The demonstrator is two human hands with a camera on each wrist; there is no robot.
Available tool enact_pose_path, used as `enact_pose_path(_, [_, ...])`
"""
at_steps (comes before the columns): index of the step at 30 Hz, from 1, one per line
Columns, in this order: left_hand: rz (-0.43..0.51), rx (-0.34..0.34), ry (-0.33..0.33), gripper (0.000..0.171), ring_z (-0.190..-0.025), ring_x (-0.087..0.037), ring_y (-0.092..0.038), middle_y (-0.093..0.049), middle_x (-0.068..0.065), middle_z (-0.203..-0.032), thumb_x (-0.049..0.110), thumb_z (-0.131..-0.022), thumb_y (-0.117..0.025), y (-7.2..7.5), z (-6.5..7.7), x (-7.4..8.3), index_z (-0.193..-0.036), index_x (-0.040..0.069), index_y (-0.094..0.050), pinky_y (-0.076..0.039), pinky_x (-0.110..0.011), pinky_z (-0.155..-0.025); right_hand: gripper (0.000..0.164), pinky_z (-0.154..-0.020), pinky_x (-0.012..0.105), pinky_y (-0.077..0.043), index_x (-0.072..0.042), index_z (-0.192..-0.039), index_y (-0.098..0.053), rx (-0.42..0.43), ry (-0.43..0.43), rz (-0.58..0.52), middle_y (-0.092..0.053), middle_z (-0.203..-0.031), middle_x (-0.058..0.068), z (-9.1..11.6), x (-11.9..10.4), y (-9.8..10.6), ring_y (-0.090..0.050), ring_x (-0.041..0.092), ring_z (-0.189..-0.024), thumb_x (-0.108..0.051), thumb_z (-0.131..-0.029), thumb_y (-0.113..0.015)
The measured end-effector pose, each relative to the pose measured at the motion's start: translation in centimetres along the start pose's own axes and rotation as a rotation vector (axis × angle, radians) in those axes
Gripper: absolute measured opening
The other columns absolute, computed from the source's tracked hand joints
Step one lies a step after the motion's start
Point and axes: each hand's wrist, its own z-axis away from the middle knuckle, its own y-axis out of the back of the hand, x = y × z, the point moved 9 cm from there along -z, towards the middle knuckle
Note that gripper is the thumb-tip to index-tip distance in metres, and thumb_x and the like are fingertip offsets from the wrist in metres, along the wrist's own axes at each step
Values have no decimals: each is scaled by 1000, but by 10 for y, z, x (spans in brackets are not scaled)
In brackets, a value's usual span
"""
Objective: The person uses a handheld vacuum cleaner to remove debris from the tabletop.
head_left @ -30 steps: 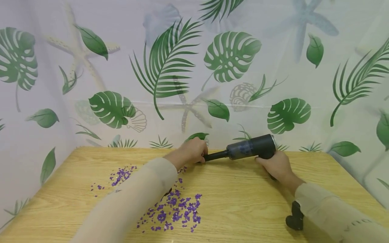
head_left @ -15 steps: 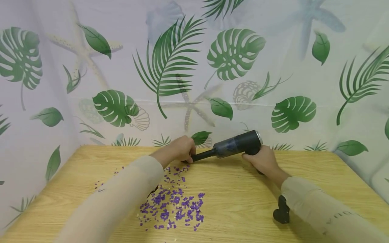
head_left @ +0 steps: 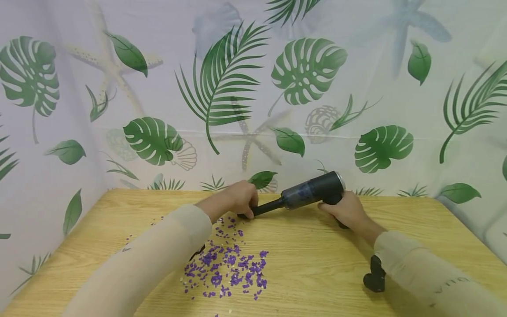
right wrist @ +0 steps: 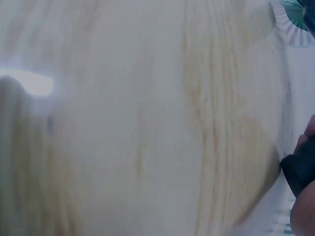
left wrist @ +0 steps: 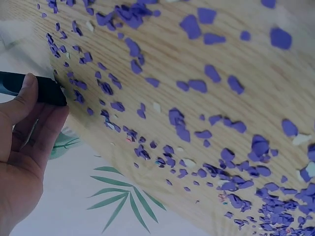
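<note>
A black handheld vacuum cleaner (head_left: 309,191) with a see-through dust cup is held at a slant over the far side of the table; purple bits show inside the cup. My right hand (head_left: 350,209) grips its handle, which also shows at the edge of the right wrist view (right wrist: 301,164). With thumb and fingers my left hand (head_left: 240,197) pinches the narrow nozzle (left wrist: 49,92) near its tip, close to the tabletop. Small purple scraps (head_left: 233,264) lie scattered in front of the left hand, with a few pale bits among them.
The wooden table (head_left: 309,268) ends at a leaf-printed cloth wall (head_left: 237,88) at the back and sides. Both forearms reach across the table, the left sleeve (head_left: 146,259) covering part of the scraps' area. A black piece (head_left: 374,275) is at the right wrist.
Both hands and the vacuum cleaner have shifted left since a second ago, with the nozzle now nearer the purple scraps. In the last half second the nozzle tip has dipped slightly.
</note>
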Motion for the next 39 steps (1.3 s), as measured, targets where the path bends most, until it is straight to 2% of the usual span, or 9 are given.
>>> enact_pose_path(3, [-4, -8, -15, 15, -76, -13, -68, -76, 1, -83, 22, -79, -86, -1, 0, 5, -88, 11, -80, -56, -26, -72, 27, -60, 31, -46, 0, -82, -62, -118, -19, -102, -57, -60, 1, 4, 3, -2, -55, 18, -60, -23, -85, -75])
enact_pose_path(7, [-33, -29, -34, 16, -77, -12, -68, -76, 1, -84, 24, -81, -85, -4, 0, 15, -90, 12, -81, -56, -25, -72, 25, -65, 31, -55, 4, -91, -62, -274, -72, -265, -65, -72, 4, 12, 10, -5, -63, 17, -65, -17, -87, -76])
enact_pose_path(11, [-94, -44, -36, 16, -75, -11, -67, -75, 2, -83, 26, -82, -84, -6, -3, 25, -89, 12, -79, -55, -23, -69, 28, -61, 31, -58, 5, -94, -59, -344, -85, -331, -66, -74, 5, 17, 14, -3, -66, 14, -61, -16, -88, -76])
enact_pose_path(14, [-137, -62, -27, 16, -75, -10, -66, -73, 3, -84, 27, -84, -82, -9, -6, 30, -87, 12, -77, -55, -23, -69, 27, -56, 31, -56, 4, -94, -57, -353, -104, -329, -63, -70, 5, 19, 17, -2, -62, 13, -55, -17, -89, -75])
enact_pose_path(19, [-200, -114, -9, 18, -80, -11, -66, -72, 2, -91, 29, -88, -78, -15, -9, 32, -94, 13, -74, -55, -25, -74, 28, -56, 31, -57, 3, -94, -58, -354, -161, -333, -64, -70, 4, 22, 22, -2, -62, 12, -55, -18, -88, -76])
enact_pose_path(25, [-231, -137, -28, 17, -80, -13, -62, -70, 0, -93, 23, -92, -70, -24, -6, 36, -102, 10, -71, -53, -26, -75, 28, -56, 29, -55, 0, -84, -59, -359, -226, -304, -60, -65, 1, 34, 25, -3, -61, 11, -54, -22, -88, -76])
enact_pose_path(31, [-216, -144, -70, 16, -79, -11, -60, -67, 1, -93, 23, -92, -69, -31, -1, 55, -103, 11, -68, -51, -23, -71, 25, -57, 28, -56, -3, -81, -58, -381, -287, -343, -59, -65, 0, 61, 32, 4, -62, 11, -55, -20, -88, -76])
enact_pose_path(39, [-213, -156, -142, 18, -74, -8, -61, -69, 5, -86, 31, -88, -78, -30, 3, 87, -93, 14, -72, -50, -21, -66, 23, -58, 31, -57, -3, -84, -58, -383, -255, -308, -60, -65, -1, 85, 41, 21, -63, 12, -56, -19, -90, -73])
